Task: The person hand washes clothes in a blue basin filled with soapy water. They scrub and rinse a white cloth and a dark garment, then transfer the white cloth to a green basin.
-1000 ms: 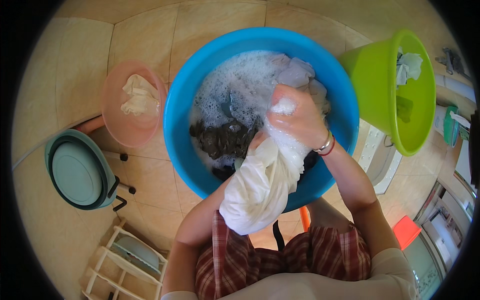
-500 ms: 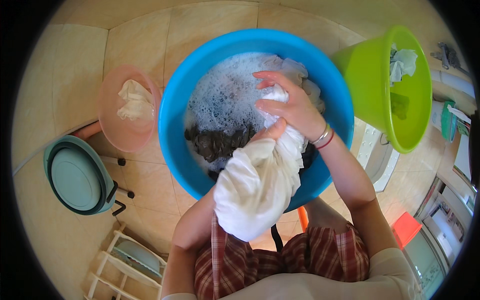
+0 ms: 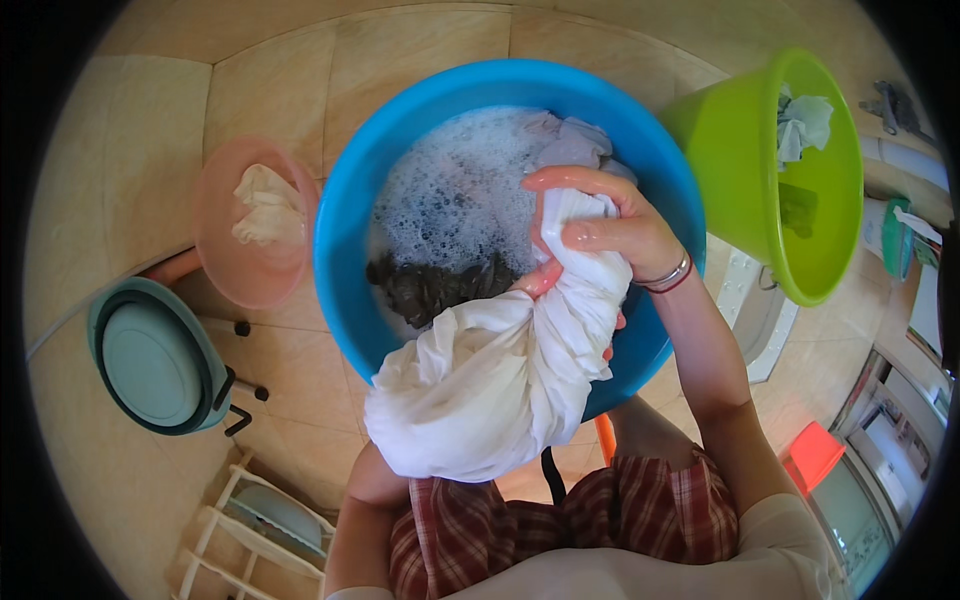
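Note:
A bunched, wet-looking white cloth (image 3: 470, 370) is stretched over the near side of a round blue basin (image 3: 350, 170). My right hand (image 3: 625, 235) is closed round the cloth's upper end, its fingers curled over the bunched fabric. Lower down, my left hand (image 3: 540, 279) grips the same cloth from underneath. Only its thumb and a few fingertips show; the fabric hides the rest. Foamy water (image 3: 450, 180) fills the basin, with a dark garment (image 3: 440, 288) at the near left and greyish-lilac fabric (image 3: 578, 145) at the far right.
To the left stand a translucent pink basin (image 3: 222, 270) holding a cream cloth (image 3: 268, 205) and a grey-green folding tub (image 3: 150, 350). At right is a lime-green bucket (image 3: 720, 150) with pale fabric (image 3: 803, 125) inside. A wooden rack (image 3: 250, 540) stands at lower left.
My right hand has shifted slightly right and toward me, and its fingers have closed over the cloth's end. The cloth's loose lower part has swung left, covering more of my left arm.

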`<state>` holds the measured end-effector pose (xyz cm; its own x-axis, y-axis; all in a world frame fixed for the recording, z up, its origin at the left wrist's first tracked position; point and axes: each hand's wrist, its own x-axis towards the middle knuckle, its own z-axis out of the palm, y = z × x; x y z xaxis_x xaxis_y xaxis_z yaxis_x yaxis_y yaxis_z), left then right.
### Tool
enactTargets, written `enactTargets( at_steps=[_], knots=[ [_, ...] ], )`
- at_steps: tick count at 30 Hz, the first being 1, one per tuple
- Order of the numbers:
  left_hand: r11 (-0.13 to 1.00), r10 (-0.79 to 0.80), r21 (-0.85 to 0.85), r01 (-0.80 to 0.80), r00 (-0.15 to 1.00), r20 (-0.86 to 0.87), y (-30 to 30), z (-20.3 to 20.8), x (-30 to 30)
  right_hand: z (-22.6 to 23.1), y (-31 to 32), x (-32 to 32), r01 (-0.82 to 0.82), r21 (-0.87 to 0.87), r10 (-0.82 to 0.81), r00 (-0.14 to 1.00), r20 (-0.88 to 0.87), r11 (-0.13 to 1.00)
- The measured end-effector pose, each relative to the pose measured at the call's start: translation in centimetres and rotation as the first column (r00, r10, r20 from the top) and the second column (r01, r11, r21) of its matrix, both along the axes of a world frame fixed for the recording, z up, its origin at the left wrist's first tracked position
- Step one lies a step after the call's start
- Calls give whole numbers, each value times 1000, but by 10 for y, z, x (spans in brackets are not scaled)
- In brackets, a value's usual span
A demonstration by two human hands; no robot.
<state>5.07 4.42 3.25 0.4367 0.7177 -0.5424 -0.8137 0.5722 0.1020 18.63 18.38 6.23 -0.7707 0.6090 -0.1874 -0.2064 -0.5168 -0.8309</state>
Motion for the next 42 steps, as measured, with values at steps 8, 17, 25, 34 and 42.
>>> enactTargets(
  at_steps=[8, 17, 25, 34, 42],
  knots=[
    [1000, 5, 7, -5, 1000, -9, 7, -5, 6, -11, -12, -14, 17, 314, -153, 897, 415, 949],
    [1000, 16, -3, -16, 998, -56, 14, -13, 6, -48, -9, -20, -80, 542, -269, 801, 534, 837],
    [997, 65, -32, -71, 986, -156, 19, -11, -5, -53, -21, -19, 178, 543, -449, 788, 421, 821],
    [951, 220, -109, -289, 883, -415, 15, 35, -38, 41, -55, 22, -348, 699, -53, 874, 483, 624],
    [958, 262, 24, -286, 840, -475, 31, 66, -44, 14, -63, 30, 250, 84, -242, 965, -99, 965]
  ],
)
